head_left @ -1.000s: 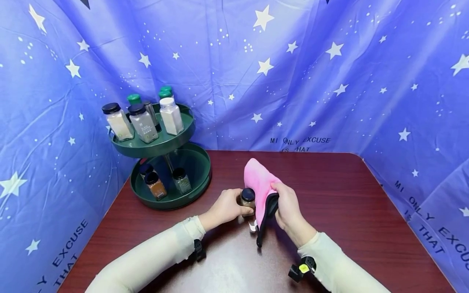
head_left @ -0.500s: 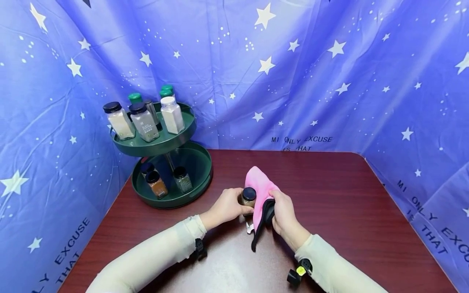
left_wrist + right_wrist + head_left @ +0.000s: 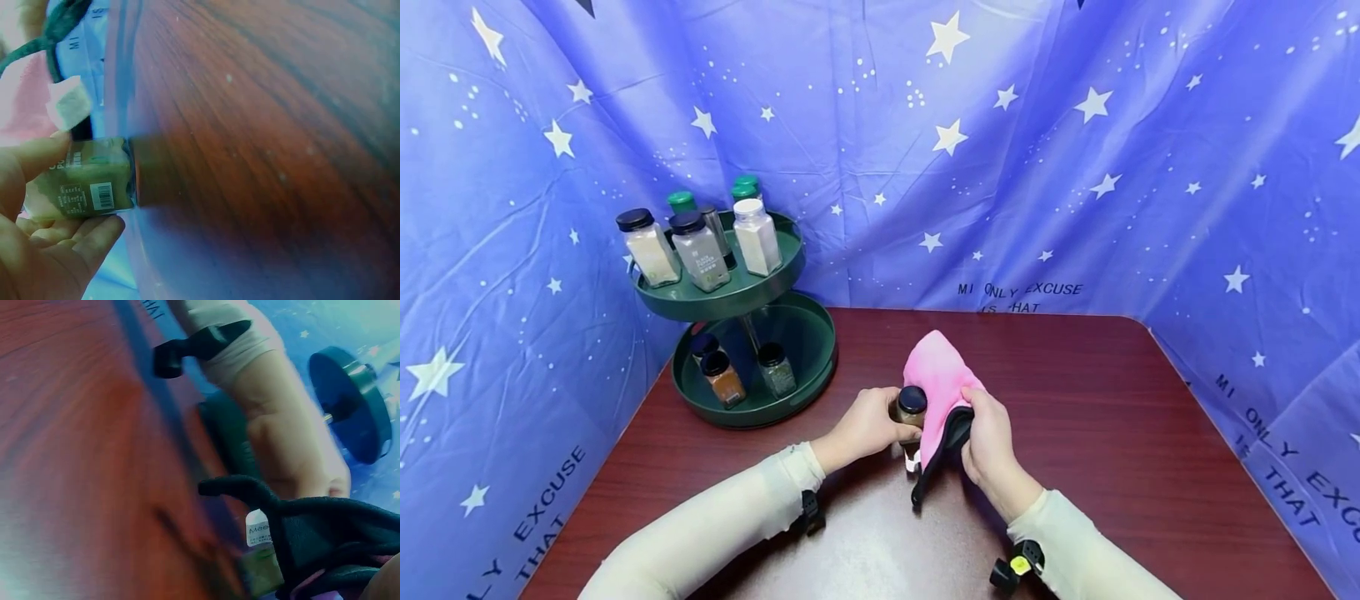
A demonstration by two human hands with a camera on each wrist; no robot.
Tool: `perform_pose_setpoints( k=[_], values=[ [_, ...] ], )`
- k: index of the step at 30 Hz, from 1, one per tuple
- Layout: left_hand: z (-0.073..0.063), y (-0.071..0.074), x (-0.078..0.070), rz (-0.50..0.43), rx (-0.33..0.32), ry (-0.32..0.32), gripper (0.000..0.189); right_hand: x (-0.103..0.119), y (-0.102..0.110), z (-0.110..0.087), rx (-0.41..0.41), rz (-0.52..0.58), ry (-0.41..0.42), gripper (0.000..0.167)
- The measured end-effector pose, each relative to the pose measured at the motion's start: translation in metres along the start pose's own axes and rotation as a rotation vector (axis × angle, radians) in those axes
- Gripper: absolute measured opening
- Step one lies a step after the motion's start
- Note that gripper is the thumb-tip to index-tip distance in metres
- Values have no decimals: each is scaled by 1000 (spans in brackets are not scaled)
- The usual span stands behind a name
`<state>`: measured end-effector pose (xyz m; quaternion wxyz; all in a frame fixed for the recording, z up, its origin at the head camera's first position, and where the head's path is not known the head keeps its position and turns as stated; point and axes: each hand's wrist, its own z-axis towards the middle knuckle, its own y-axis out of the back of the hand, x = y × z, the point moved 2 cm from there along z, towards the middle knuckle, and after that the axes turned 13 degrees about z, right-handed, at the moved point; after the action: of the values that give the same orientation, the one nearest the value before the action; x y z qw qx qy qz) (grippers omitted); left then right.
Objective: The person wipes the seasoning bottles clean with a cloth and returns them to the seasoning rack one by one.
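Observation:
In the head view my left hand (image 3: 867,422) grips a small spice jar (image 3: 912,402) with a black lid, upright, thumb on the near side. The left wrist view shows the glass jar (image 3: 94,181) with its barcode label, low over the table; whether its base touches the wood I cannot tell. My right hand (image 3: 992,437) pinches a pink cloth (image 3: 934,375) with a black edging and dark reverse. That cloth lies against the jar's right side. A white tag (image 3: 257,528) hangs from it in the right wrist view, where the hand itself is mostly out of frame.
Left of the hands stands a two-tier green turntable rack (image 3: 752,417). Its upper tier (image 3: 737,300) carries several jars with black, white and green lids. Below, there are 3 small black-lidded jars, one an orange-brown jar (image 3: 726,385). Starry blue curtains (image 3: 880,125) surround the table (image 3: 1075,392).
The cloth dipped toward me along the jar, then rose slightly, its folds and tag shifting as the right hand moved a little. The left hand keeps its hold on the jar almost in place.

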<state>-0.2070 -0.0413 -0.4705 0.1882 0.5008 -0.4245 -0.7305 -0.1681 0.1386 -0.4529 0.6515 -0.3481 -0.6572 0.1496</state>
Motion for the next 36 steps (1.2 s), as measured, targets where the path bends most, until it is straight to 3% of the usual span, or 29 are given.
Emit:
perform_pose_setpoints(
  k=[7, 10, 18, 21, 24, 28, 32, 36],
  values=[
    [2, 1, 0, 33, -12, -7, 30, -13, 7, 1, -85, -191, -58, 28],
    [1, 0, 1, 22, -5, -6, 30, -4, -2, 1, -79, -179, -67, 25],
    [1, 0, 0, 15, -4, -10, 29, 20, -21, 0, 11, 55, -64, 30],
    [2, 0, -1, 24, 1, -10, 29, 16, -15, 1, -10, 31, -55, 30],
    [3, 1, -2, 31, 2, -3, 30, 4, -4, 2, -54, -60, -69, 28],
    [3, 1, -2, 30, -3, -1, 31, -7, 6, 2, -73, -144, -120, 23],
    [1, 2, -1, 31, 13, 4, 31, 5, 2, 3, -33, 1, -184, 17],
    [1, 2, -1, 29, 23, 12, 30, 27, -8, 3, 79, 91, -212, 19]
  ],
)
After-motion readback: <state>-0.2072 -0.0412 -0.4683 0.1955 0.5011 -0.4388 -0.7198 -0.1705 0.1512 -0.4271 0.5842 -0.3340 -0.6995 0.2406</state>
